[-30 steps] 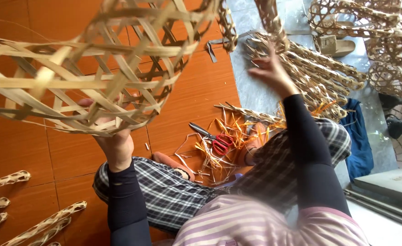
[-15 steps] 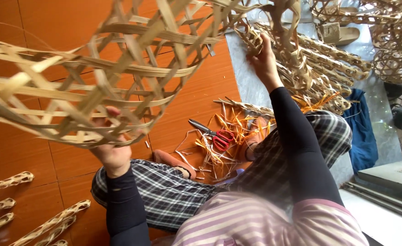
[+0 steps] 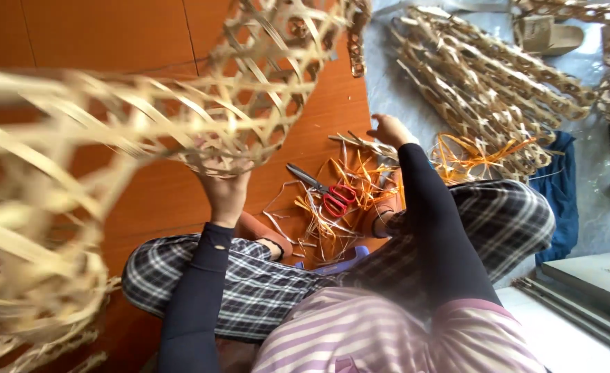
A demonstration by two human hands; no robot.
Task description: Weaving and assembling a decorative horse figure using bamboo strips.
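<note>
Up at the left, the left hand (image 3: 223,195) grips the rim of a woven bamboo basket (image 3: 180,117) held above the orange floor (image 3: 111,41). Red-handled scissors (image 3: 329,195) lie among loose strips (image 3: 360,173). The right hand (image 3: 388,130), fingers curled, touches the strips; whether it holds any, I cannot tell.

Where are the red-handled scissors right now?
The scissors lie on the orange floor, among loose strips between the person's knees, below the right hand.
</note>
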